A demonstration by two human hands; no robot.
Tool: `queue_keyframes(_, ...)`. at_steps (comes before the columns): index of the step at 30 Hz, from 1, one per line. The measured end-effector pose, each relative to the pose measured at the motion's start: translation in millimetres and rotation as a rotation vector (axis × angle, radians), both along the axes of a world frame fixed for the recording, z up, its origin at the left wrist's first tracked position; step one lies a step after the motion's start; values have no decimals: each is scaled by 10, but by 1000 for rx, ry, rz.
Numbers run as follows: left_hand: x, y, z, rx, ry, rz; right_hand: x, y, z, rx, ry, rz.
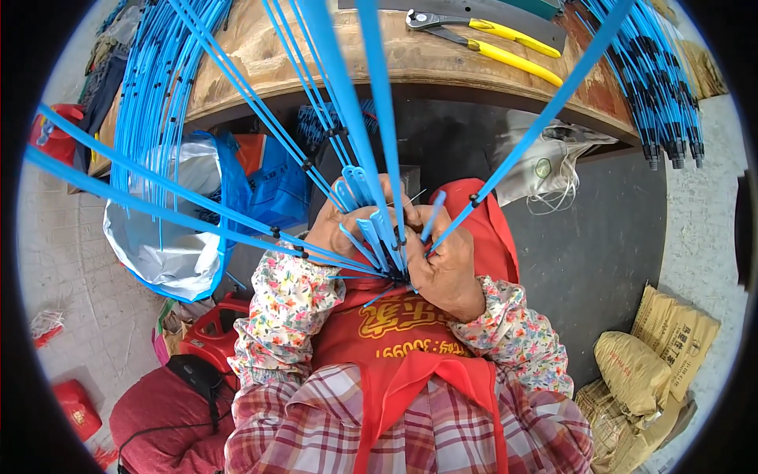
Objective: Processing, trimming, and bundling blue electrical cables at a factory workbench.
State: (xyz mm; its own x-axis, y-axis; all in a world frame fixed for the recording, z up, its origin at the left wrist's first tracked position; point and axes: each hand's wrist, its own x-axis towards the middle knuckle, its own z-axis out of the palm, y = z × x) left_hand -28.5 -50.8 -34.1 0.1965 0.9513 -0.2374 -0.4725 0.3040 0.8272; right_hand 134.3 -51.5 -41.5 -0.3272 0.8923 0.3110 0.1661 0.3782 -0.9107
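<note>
Blue rods [376, 235] fan out from between my hands, just above my lap. Their near ends gather at a small dark joint [399, 277]. Small black clips sit along several of the rods, and short flat blue ends stand up in the middle. My left hand [325, 234] is closed around the bundle from the left, its fingertips partly behind the rods. On the right, my right hand [452, 272] pinches near the gathered ends, thumb and fingers bent inward. A thin pale strand [418, 194] shows between the hands. Exactly what the right fingertips grip is partly hidden.
Yellow-handled pincers [489, 43] lie on the wooden table [260, 43] ahead. More blue rods hang over its left [162, 103] and right [655, 87] ends. A blue-and-white bag [170, 253] stands at left, above a red stool [217, 336]. Brown sacks [632, 371] lie at lower right.
</note>
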Motion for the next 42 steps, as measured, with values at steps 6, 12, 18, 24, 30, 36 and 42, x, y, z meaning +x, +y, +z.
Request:
queue_keyframes(6, 23, -25, 2, -20, -187, -63, 7, -4, -32, 16, 76, 9)
queue_keyframes(12, 12, -20, -80, -32, -160, -23, 52, 8, -32, -105, 138, 54)
queue_keyframes(18, 33, 117, -13, 148, -9, -64, 157, 80, 134, -273, 117, 168)
queue_keyframes(24, -55, 196, -186, 306, -117, -196, 180, 189, 45, -394, 169, 342)
queue_keyframes(30, -53, 229, -216, 346, -254, -322, 180, 167, -30, -356, 182, 351)
queue_keyframes(36, -88, 285, -262, 355, -220, -394, 132, 111, -20, -275, 204, 266)
queue_keyframes(42, 18, 294, -264, 453, -264, -284, 160, 114, -1, -195, 193, 208)
